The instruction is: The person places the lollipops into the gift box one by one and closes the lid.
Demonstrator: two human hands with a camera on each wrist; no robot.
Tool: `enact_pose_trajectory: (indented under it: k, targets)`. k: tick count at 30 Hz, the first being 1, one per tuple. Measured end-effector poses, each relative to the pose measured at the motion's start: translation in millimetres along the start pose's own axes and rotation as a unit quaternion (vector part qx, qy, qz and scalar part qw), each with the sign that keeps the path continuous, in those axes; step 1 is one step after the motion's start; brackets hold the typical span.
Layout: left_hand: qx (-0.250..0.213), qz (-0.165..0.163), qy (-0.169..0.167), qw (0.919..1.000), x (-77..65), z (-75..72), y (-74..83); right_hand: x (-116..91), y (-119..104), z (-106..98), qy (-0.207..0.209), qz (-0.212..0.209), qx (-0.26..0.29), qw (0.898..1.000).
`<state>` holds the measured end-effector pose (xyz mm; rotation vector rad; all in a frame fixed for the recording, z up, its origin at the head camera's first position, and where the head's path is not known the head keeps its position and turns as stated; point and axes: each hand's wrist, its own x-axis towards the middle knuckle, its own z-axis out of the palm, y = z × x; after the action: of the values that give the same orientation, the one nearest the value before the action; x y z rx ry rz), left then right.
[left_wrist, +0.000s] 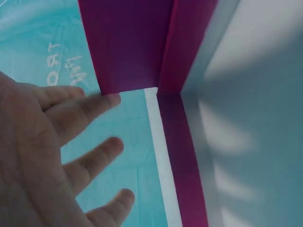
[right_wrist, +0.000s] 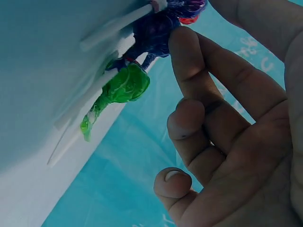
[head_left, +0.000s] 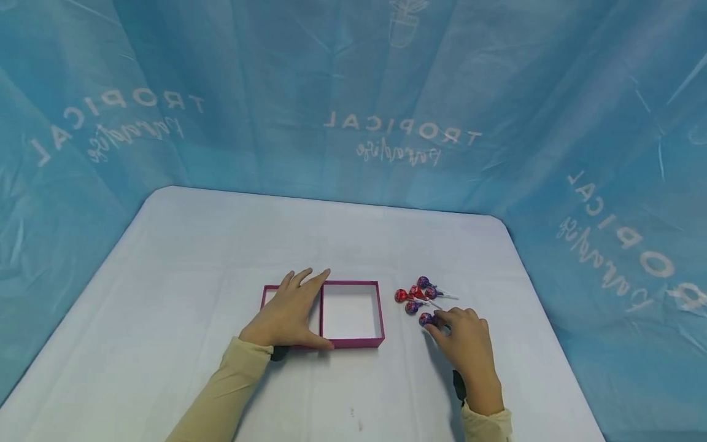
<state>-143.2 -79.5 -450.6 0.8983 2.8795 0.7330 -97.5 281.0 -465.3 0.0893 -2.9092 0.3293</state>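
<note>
A magenta-edged box [head_left: 353, 343] with a white inside and a divider lies on the white table. My left hand [head_left: 287, 316] spreads over its left compartment, thumb by the front rim and straight fingers towards the back. In the left wrist view one fingertip meets the corner of the box wall [left_wrist: 130, 47]. To the right, my right hand [head_left: 469, 347] has its thumb and index finger around a purple-wrapped lollipop [head_left: 424, 318]. Beside its fingers, the right wrist view shows a green lollipop [right_wrist: 128, 84], which the hand hides in the head view.
Several more lollipops lie in a cluster between box and right hand, among them a red one [head_left: 400, 296] and a purple one [head_left: 423, 282]. The white tablecloth [head_left: 221, 239] spreads around them. Blue printed curtains [head_left: 353, 159] hang behind and at both sides.
</note>
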Motion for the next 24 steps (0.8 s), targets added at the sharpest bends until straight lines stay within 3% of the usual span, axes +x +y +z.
enact_pose_trajectory:
  k: [7,14,24]
  targets:
    - [0.001,0.007,0.002,1.0000,-0.2,3.5,4.1,-1,0,4,-0.006,0.007,-0.002,1.000]
    - [0.013,0.013,0.011,0.9998,-0.1,9.2,1.5,-1,1,7,0.014,-0.005,0.005,1.000]
    - [0.021,0.015,0.019,0.9995,-3.9,7.3,-1.2,3,0,12,0.019,-0.022,-0.008,1.000]
